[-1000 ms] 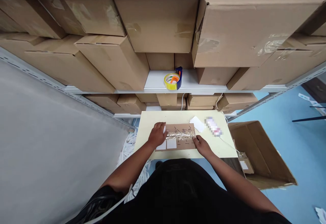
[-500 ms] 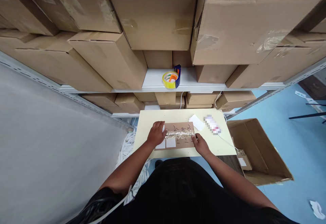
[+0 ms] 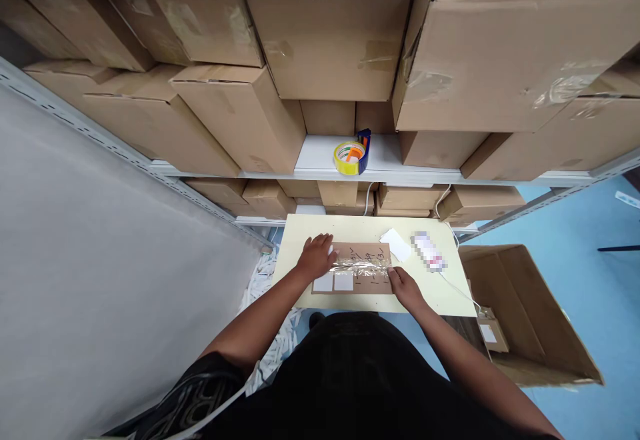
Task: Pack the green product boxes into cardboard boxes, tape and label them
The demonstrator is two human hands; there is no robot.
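The piece of brown cardboard [image 3: 365, 287] lies flat on the cream-coloured table [image 3: 294, 228], its long side running from left to right, with shiny clear tape [image 3: 361, 266], somewhat wrinkled, across its middle, white labels [image 3: 343, 282] at the lower left and dark handwriting [image 3: 369, 255] toward the right.

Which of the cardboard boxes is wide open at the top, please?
The large box beside the right end of the table: its interior shows, with a smaller box inside, whereas the shelved boxes in view look closed.
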